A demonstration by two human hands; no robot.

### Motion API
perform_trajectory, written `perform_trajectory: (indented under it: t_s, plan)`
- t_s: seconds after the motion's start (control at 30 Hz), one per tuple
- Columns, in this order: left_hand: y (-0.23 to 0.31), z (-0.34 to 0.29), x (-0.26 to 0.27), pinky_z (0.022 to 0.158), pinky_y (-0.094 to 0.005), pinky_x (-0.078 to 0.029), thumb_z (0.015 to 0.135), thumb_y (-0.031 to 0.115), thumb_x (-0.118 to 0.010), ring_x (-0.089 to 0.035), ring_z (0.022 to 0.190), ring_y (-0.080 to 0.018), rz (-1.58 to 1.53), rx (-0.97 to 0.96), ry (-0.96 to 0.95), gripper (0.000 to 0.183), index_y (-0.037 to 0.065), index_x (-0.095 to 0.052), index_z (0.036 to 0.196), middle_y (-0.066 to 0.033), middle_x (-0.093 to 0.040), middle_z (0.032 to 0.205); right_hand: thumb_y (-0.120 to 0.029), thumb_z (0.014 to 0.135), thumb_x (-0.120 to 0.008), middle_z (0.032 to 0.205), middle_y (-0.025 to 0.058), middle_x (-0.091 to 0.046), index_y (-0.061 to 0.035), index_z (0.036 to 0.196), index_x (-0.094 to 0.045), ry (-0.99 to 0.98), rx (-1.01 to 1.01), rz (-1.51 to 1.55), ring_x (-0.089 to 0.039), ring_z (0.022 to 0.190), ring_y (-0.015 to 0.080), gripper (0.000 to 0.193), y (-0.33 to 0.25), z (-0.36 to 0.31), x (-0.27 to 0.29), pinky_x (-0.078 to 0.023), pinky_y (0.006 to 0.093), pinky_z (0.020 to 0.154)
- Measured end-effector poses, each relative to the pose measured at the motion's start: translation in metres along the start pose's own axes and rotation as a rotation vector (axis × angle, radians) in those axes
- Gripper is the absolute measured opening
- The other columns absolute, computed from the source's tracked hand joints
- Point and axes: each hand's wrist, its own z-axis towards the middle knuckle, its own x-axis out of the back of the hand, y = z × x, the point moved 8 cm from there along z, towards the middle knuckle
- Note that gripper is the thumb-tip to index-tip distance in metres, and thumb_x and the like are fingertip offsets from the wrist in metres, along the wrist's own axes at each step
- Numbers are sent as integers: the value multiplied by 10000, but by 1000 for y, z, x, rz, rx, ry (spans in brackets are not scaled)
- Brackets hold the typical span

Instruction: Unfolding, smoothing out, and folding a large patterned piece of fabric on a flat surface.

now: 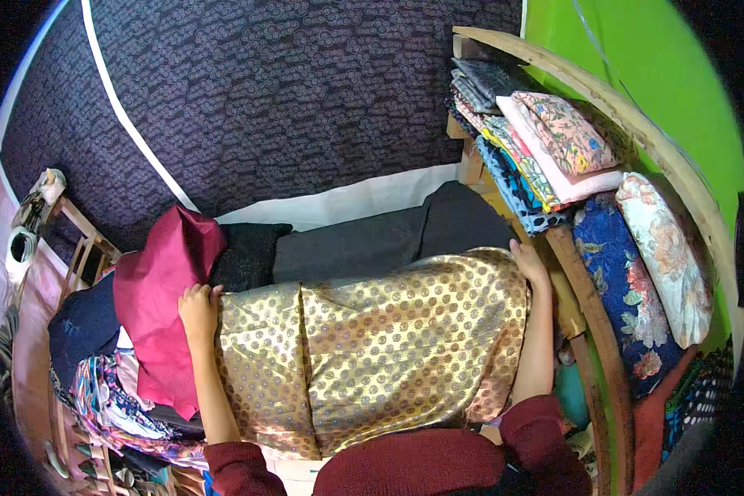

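A gold fabric (405, 347) with rows of round dots lies spread in front of me, a dark fold line running down its left part. My left hand (199, 307) is closed on its upper left edge, beside a crimson cloth (169, 289). At the upper right corner, my right hand (530, 263) has its fingers curled around the gold fabric's edge; some fingertips are hidden. Beyond the gold fabric lies a folded black cloth (347, 244), partly covered by it. A black textured cloth (248, 256) sits between the crimson and black cloths.
Folded patterned fabrics (554, 149) are stacked on a wooden rack at the right, with a blue floral roll (620, 281) and a pale floral roll (665, 264) beside them. Multicoloured cloths (120, 397) pile up at the lower left. A dark patterned curtain (306, 99) hangs behind.
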Motion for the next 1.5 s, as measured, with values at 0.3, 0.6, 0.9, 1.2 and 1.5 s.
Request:
perform_trajectory:
  t_s: [0.3, 0.6, 0.9, 1.2, 1.5]
  plan:
    - [-84, -17, 9, 459, -406, -400, 818, 303, -492, -532, 514, -323, 118, 238, 39, 314, 58, -525, 623, -135, -545, 603, -356, 779, -576, 722, 46, -546, -74, 920, -538, 287, 263, 401, -515, 600, 149, 318, 42, 26, 13, -418, 301, 584]
    - [-98, -21, 41, 737, -454, -350, 786, 331, -520, -556, 732, -263, 340, 297, -41, 242, 96, -578, 780, -96, -587, 783, -385, 820, -483, 660, 143, -524, -15, 774, -554, 323, 194, 42, -512, 626, 301, 379, 2, -5, -10, -385, 365, 577]
    - [85, -30, 0, 936, -438, -265, 841, 309, -416, -427, 1088, -280, -324, -195, -164, 356, 56, -526, 1066, -136, -533, 1075, -667, 764, -218, 1160, 205, -469, -25, 1222, -397, -54, -257, -391, -444, 1076, 346, 808, -22, -42, -19, -355, 426, 884]
    - [18, -42, -23, 773, -383, -404, 788, 149, -455, -508, 912, -316, -341, -174, -297, 251, 10, -543, 977, -169, -559, 931, -564, 805, -333, 976, 216, -555, 3, 1032, -546, 217, -101, -233, -524, 893, 372, 647, -17, -43, -13, -406, 429, 767]
    - [91, 20, -50, 943, -335, -331, 572, 215, -680, -416, 1117, -299, -834, -176, -722, 691, 1, -425, 1178, -175, -445, 1198, -822, 591, -284, 1385, 178, -64, -31, 1330, -124, -278, -308, 38, -106, 1276, 317, 1095, 18, -56, -33, -197, 472, 988]
